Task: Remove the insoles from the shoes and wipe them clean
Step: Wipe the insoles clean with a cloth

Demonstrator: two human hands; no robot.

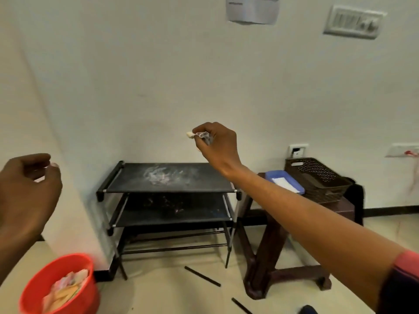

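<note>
Black fabric, smeared with pale dust, forms the top shelf of the shoe rack (167, 177) at the centre of the head view. Above it hangs the right hand (217, 141), arm stretched forward, thumb and fingers pinching a crumpled scrap of wipe (200, 135). The left hand (29, 184) sits at the left edge with its fingers curled towards the thumb; whether it holds anything I cannot tell.

Neither the shoes nor the insoles are in view, and both of the rack's 2 fabric shelves are bare. A dark shape at the bottom edge, right of centre, is too cropped to name.

The scrap looks spent, so the step in hand is probably discarding it. The red bucket (36, 282) at lower left already holds crumpled paper and seems the place for it. Carry the scrap there pinched tight so no dirt shakes loose, then take a fresh wipe.

The rack stands in a corner of cream walls on a pale floor. A dark wooden stool (267, 245) to its right carries a blue tray (272, 175) and a perforated basket (317, 175). 2 black rods (201, 276) lie on the floor. A switch panel (353, 21) is at upper right.
</note>
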